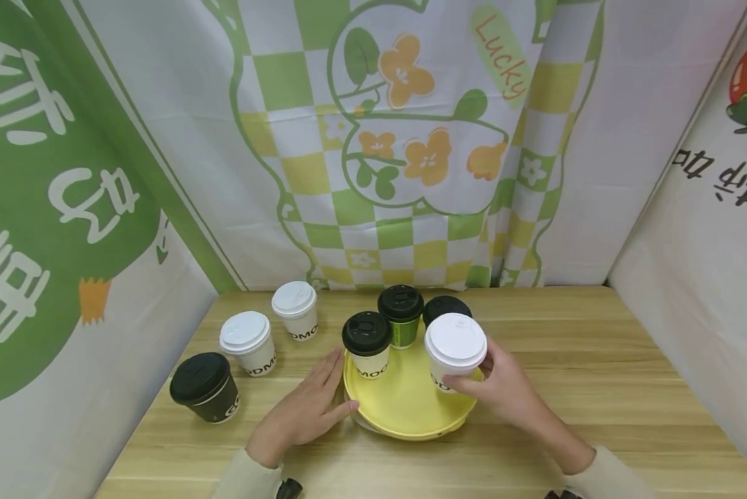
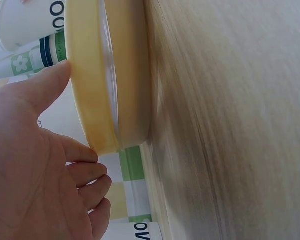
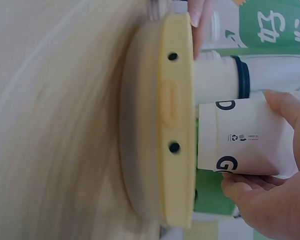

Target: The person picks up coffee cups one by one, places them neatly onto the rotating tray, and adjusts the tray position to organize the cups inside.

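My right hand (image 1: 504, 384) grips a white paper coffee cup (image 1: 450, 371) with a white lid, thumb on one side and fingers on the other. In the right wrist view the base of this cup (image 3: 240, 137) is close over the top of a round yellow platform (image 1: 411, 409). My left hand (image 1: 311, 398) rests against the platform's left edge, thumb and fingertips at the rim (image 2: 90, 100). On the platform stand a white cup (image 1: 369, 364) with a black lid and a green cup (image 1: 403, 335) with a black lid. A third black lid (image 1: 446, 307) shows behind the gripped cup, its body mostly hidden.
Left of the platform, two white-lidded cups (image 1: 249, 343) (image 1: 296, 312) and a black cup (image 1: 206, 388) with a black lid stand on the wooden table (image 1: 598, 360). Printed curtains (image 1: 411, 138) hang behind the table and along both sides.
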Demonstrator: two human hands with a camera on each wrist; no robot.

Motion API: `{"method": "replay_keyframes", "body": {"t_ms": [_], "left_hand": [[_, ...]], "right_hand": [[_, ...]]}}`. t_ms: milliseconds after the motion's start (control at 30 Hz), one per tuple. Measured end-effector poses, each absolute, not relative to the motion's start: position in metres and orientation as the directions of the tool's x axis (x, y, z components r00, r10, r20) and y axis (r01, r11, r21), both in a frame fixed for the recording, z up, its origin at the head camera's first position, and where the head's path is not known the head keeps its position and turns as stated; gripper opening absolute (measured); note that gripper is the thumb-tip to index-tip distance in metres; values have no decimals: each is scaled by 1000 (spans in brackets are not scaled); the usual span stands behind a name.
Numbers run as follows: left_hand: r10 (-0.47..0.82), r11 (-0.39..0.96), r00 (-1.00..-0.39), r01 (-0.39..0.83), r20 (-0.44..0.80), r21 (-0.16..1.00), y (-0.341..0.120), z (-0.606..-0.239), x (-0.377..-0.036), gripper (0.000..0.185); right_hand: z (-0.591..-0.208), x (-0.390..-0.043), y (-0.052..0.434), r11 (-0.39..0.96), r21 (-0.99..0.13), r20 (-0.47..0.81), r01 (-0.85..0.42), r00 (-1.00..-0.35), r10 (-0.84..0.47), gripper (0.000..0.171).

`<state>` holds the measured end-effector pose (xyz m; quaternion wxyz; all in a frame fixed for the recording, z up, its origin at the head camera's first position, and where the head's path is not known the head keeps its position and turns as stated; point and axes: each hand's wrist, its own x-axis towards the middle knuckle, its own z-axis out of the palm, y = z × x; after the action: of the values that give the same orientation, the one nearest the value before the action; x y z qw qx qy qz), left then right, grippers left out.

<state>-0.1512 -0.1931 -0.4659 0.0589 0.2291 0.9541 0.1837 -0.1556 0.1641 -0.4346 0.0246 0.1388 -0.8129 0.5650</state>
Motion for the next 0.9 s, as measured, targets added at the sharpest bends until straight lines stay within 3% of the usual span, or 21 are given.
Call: {"method": "replay_keyframes", "body": {"t_ms": [467, 900], "left_hand": [[459, 831, -888, 424, -11, 361, -193, -469, -152, 90], [457, 833, -889, 422, -15, 359, -192, -470, -152, 90]], "right_hand": [[-466, -170, 120, 285, -942, 123, -179, -971, -206, 91], [-471, -178, 106, 360, -912, 139, -197, -974, -180, 88]]}}
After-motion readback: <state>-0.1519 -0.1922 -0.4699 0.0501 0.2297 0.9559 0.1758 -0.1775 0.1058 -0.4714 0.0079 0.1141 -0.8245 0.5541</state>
